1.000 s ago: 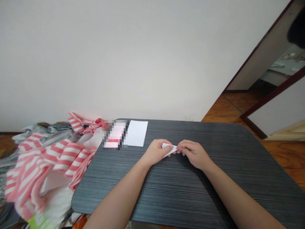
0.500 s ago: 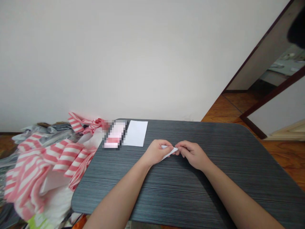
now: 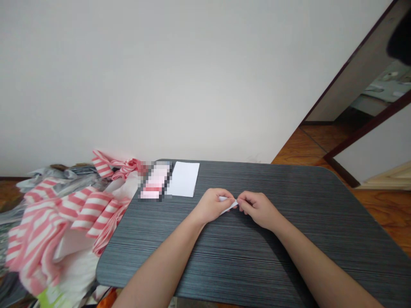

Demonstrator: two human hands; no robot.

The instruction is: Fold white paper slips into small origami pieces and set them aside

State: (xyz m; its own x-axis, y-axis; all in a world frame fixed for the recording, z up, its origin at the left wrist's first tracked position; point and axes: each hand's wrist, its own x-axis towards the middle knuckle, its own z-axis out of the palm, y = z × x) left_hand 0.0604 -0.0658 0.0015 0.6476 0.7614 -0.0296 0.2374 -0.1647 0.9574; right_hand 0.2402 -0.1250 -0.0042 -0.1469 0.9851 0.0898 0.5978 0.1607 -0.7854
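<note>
Taking the folded paper between our hands as the clock's centre, with twelve toward the far side, we see a plain, pale wall (image 3: 180, 77) filling the view beyond. We sit or stand before a dark, fine-grained table (image 3: 305, 201) with rounded corners. Toward nine o'clock, beside it, lies a heap of cloth (image 3: 61, 218), mostly red-and-white striped. At two o'clock, well apart, a patch of wooden floor (image 3: 290, 145) shows by the wall's edge.

Our right hand (image 3: 258, 208) is at three o'clock, thumb and fingers drawn together, pinching the paper's pointed tip. Our left hand (image 3: 212, 206) is at nine, thumb pressing the paper against its curled fingers. On the table at ten o'clock lies a white paper rectangle (image 3: 184, 179); just beyond its left edge is a flat, dark-edged object (image 3: 156, 179), blurred into blocks. Smallest is the folded paper (image 3: 229, 206), narrow and white, held above the table.
</note>
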